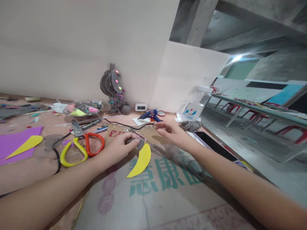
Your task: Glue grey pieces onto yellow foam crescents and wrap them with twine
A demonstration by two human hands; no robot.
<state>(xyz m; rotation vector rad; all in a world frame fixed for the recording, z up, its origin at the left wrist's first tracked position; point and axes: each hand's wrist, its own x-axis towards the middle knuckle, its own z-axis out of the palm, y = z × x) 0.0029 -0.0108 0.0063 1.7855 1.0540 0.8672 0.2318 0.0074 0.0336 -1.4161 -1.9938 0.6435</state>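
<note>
My left hand (123,145) is closed, thumb against fingers, on a small dark grey piece (141,144) at the upper end of a yellow crescent-shaped cutout (141,163). The cutout's pointed end lies towards me over a printed cardboard sheet (120,204). My right hand (169,132) hovers above the sheet, fingers apart and holding nothing. Just beyond it is a blue glue gun (151,115), resting over a white card (141,122). Scissors with one yellow and one red handle (87,145) lie left of my left hand.
Another yellow cutout (28,145) lies on purple sheet (7,143) at left. Along the wall stand a bowl of craft bits (83,110), a grey decorated ornament (114,91), a small clock (141,107) and a plastic jug (195,103). Grey yarn (190,125) and a phone (217,146) are at right.
</note>
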